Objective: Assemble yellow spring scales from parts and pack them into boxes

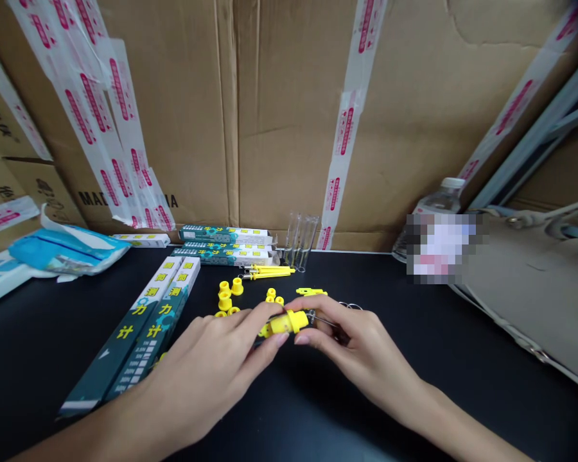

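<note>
My left hand (216,359) and my right hand (347,340) meet over the black table (414,333), both pinching a small yellow plastic cap piece (289,321) with a thin metal spring or hook sticking out on its right side. Fingers of both hands are closed on it. Just behind lie several loose yellow caps (228,296), a flat yellow tab (311,292) and a yellow rod part (267,272). Clear plastic tubes (302,240) lie against the cardboard.
Two long dark-green boxes (139,327) lie at the left, more of them stacked (226,244) at the back. A cardboard wall (279,115) with tape strips closes the back. A blue-white packet (62,250) lies far left, a water bottle (438,205) and grey bag (534,282) right.
</note>
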